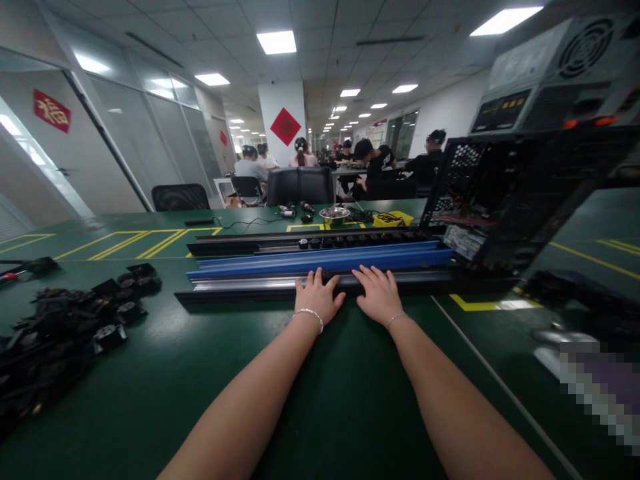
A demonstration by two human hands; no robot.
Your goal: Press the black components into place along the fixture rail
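Note:
My left hand (319, 299) rests with spread fingers on the near black rail (240, 288), a long channel-shaped strip lying across the green table. A small dark part (327, 274) shows by its fingertips; its kind is too small to tell. On the same rail, a little to the right, my right hand (379, 295) lies flat with its fingers stretched out. Just beyond the fingertips runs a blue rail (280, 261). Behind that, a far black rail (230, 247) carries a row of small dark parts (350, 241).
A heap of black parts (65, 320) covers the left side. An open computer case (505, 193) stands at right, against the rails' ends. Farther back are a metal bowl (335, 213), a yellow tray (404, 219) and cables. Several people sit at tables beyond an office chair (300, 185).

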